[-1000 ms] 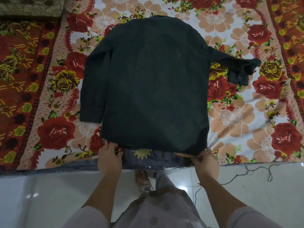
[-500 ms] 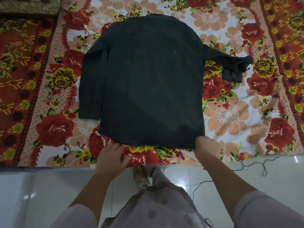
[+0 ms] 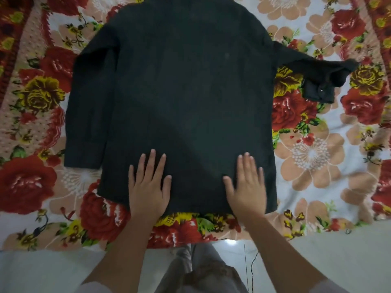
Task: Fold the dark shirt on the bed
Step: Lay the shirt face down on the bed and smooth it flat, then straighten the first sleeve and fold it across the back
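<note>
The dark shirt (image 3: pixel 186 98) lies spread flat, back side up, on the bed's floral sheet (image 3: pixel 317 157). Its left sleeve runs straight down along the body; its right sleeve sticks out to the right and is crumpled at the cuff. My left hand (image 3: pixel 149 185) rests flat, fingers apart, on the lower left of the shirt near the hem. My right hand (image 3: pixel 246 185) lies flat on the lower right, also near the hem. Neither hand grips any cloth.
The sheet's red, yellow and peach flowers surround the shirt on all sides. The bed's near edge meets a white tiled floor (image 3: pixel 42 271). A thin dark cord (image 3: pixel 251 265) trails on the floor by my legs.
Both hands have let go of the hem's corners and moved up onto the shirt, now lying flat on it. The shirt sits farther onto the bed than a second ago.
</note>
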